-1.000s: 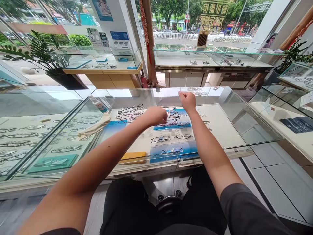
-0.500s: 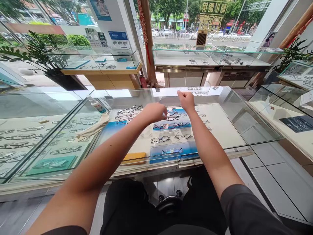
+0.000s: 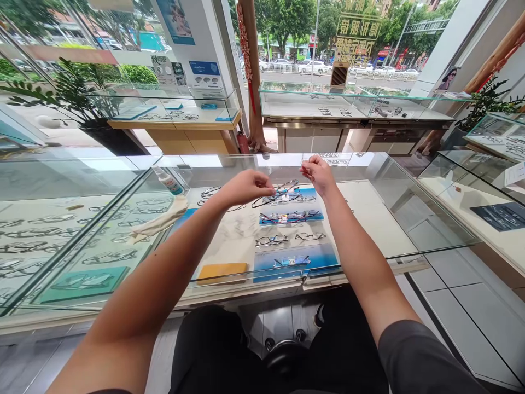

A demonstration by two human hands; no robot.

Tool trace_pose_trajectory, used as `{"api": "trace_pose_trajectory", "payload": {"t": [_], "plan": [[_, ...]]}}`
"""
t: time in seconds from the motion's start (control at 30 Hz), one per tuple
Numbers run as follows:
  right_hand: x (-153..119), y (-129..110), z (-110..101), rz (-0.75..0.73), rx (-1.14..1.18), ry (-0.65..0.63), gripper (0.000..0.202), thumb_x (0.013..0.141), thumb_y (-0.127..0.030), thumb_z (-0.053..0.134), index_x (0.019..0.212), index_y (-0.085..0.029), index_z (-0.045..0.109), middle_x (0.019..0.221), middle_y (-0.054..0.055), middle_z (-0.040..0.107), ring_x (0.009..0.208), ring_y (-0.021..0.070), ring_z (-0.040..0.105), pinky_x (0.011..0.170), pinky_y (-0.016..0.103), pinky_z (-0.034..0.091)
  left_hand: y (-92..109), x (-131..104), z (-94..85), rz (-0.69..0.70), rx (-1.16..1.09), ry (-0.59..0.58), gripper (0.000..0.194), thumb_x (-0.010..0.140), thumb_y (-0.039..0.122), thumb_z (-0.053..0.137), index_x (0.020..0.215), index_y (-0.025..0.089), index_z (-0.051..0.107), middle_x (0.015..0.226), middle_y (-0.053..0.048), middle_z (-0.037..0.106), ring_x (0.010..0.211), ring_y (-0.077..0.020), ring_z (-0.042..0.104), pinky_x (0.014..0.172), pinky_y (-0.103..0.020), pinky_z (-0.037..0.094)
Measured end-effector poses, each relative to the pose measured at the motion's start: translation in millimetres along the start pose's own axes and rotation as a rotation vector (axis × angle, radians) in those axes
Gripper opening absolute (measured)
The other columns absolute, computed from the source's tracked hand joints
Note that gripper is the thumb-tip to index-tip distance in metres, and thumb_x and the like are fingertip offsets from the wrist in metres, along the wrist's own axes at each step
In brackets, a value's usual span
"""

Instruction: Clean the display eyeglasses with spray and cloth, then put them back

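Note:
My left hand (image 3: 249, 187) reaches over the glass display counter (image 3: 356, 268), its thumb and fingers pinched together on a pair of dark-rimmed eyeglasses (image 3: 262, 202). These glasses are tilted, and my hand hides part of them. To the right, my right hand (image 3: 319, 174) is raised with thumb and fingertips closed; whatever lies between them is too small to make out. Below my hands, several more eyeglasses (image 3: 272, 240) lie in rows. A rimless pair (image 3: 291, 261) rests on a blue card (image 3: 264, 273).
A spray bottle (image 3: 168, 180) and a beige cloth (image 3: 159, 220) are on the left. A yellow flat case (image 3: 222, 272) lies near the front edge, and a green tray (image 3: 86, 284) farther left. Other glass showcases (image 3: 311, 112) stand by the windows. A wheeled stool base (image 3: 285, 350) shows below.
My right hand has turned from a fist into a fingertip pinch. The dark-rimmed glasses now show tilted beside my left fingers. My left hand has shifted slightly left, and the view has tipped a little.

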State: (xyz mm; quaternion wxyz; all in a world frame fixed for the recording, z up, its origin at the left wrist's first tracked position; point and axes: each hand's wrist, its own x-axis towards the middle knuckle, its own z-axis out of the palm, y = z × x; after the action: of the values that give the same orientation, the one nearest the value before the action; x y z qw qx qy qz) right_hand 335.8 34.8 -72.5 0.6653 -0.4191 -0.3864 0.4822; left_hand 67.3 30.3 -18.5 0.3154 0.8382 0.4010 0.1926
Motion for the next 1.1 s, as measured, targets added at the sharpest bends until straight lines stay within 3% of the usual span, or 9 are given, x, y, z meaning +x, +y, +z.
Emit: {"api": "trace_pose_trajectory", "payload": {"t": [0.1, 0.2, 0.27, 0.5, 0.7, 0.9, 1.1], "plan": [[-8.4, 2.9, 11.1, -0.02, -0.02, -0.13, 0.057, 0.062, -0.032, 0.095, 0.082, -0.027, 0.042, 0.081, -0.005, 0.068, 0.08, 0.0151, 0.071, 0.075, 0.029, 0.052, -18.2, -11.5, -1.1, -0.004, -0.322, 0.162, 0.034, 0.08, 0.053, 0.089, 0.076, 0.02, 0.079, 0.078, -0.006, 0.073, 0.072, -0.0171, 0.058, 0.069, -0.032, 0.041], [-21.1, 6.9, 25.6, -0.025, -0.082, -0.259, 0.062, 0.061, -0.036, 0.098, 0.078, -0.027, 0.039, 0.079, -0.004, 0.066, 0.076, 0.0155, 0.067, 0.077, 0.032, 0.051, -35.1, -18.5, 13.3, -0.019, -0.621, 0.304, 0.042, 0.073, 0.058, 0.096, 0.079, 0.02, 0.079, 0.092, -0.008, 0.078, 0.085, -0.0182, 0.065, 0.083, -0.034, 0.049], [-31.5, 8.9, 35.1, -0.023, -0.119, -0.319, 0.059, 0.064, -0.038, 0.097, 0.074, -0.026, 0.039, 0.078, -0.004, 0.065, 0.074, 0.0155, 0.065, 0.078, 0.034, 0.05, -42.1, -20.3, 24.4, -0.055, -0.763, 0.338, 0.049, 0.066, 0.062, 0.1, 0.078, 0.02, 0.078, 0.095, -0.008, 0.08, 0.09, -0.0198, 0.068, 0.089, -0.036, 0.052], [-61.5, 11.2, 57.2, -0.025, -0.193, -0.505, 0.064, 0.076, -0.049, 0.093, 0.07, -0.026, 0.034, 0.08, -0.002, 0.061, 0.076, 0.0162, 0.058, 0.08, 0.038, 0.049, -39.7, -23.1, 39.9, -0.016, -0.896, 0.419, 0.049, 0.067, 0.062, 0.101, 0.081, 0.02, 0.08, 0.092, -0.006, 0.079, 0.09, -0.0184, 0.067, 0.093, -0.036, 0.054], [-64.3, 14.1, 60.8, -0.064, -0.149, -0.455, 0.064, 0.076, -0.058, 0.095, 0.072, -0.026, 0.039, 0.076, -0.003, 0.058, 0.072, 0.0162, 0.055, 0.078, 0.038, 0.048, -38.8, -24.9, 42.3, -0.016, -0.897, 0.426, 0.05, 0.068, 0.064, 0.1, 0.083, 0.02, 0.08, 0.087, -0.004, 0.075, 0.084, -0.0169, 0.066, 0.085, -0.034, 0.056], [-65.7, 16.9, 64.4, -0.079, -0.128, -0.414, 0.053, 0.074, -0.048, 0.096, 0.076, -0.025, 0.048, 0.082, -0.002, 0.067, 0.079, 0.0166, 0.058, 0.08, 0.036, 0.048, -36.4, -25.7, 46.5, -0.024, -0.921, 0.369, 0.052, 0.068, 0.063, 0.1, 0.084, 0.019, 0.076, 0.088, -0.003, 0.073, 0.083, -0.0161, 0.065, 0.085, -0.035, 0.06], [-66.9, 21.5, 62.4, -0.125, -0.262, -0.396, 0.042, 0.077, -0.046, 0.091, 0.08, -0.025, 0.055, 0.085, -0.001, 0.069, 0.078, 0.0168, 0.057, 0.077, 0.035, 0.047, -29.8, -27.6, 43.2, -0.008, -1.076, 0.315, 0.049, 0.07, 0.054, 0.1, 0.081, 0.019, 0.069, 0.114, -0.006, 0.072, 0.103, -0.0196, 0.066, 0.089, -0.035, 0.062]]}}
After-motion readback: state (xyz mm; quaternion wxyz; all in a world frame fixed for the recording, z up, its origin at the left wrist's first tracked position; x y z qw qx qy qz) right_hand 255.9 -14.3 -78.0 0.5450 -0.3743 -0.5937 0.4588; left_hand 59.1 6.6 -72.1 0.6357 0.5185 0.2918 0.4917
